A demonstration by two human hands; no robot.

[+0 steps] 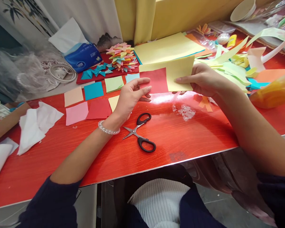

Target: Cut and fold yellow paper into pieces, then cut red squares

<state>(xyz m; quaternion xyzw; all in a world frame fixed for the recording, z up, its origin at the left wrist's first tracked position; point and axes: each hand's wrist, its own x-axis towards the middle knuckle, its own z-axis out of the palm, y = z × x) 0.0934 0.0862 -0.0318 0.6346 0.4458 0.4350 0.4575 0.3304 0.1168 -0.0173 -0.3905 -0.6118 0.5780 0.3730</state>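
Between thumb and fingers, my left hand (133, 98) pinches a red paper square (155, 80) at its left edge. The square lies against the front of a pale yellow paper strip (178, 68), whose right end my right hand (201, 79) grips. Both papers are held up above the red table (180, 139). Below them, black-handled scissors (134, 131) lie with their blades apart. Cut squares rest in two rows left of my left hand, among them a blue square (93, 91), a pink square (77, 113) and another red square (98, 108).
A blue tissue pack (82, 57) stands at the back left, beside a pile of folded paper pieces (123, 57). Large yellow sheets (166, 47) lie behind my hands. Paper scraps (232, 71) crowd the right side. Crumpled white tissue (38, 125) sits at the left.
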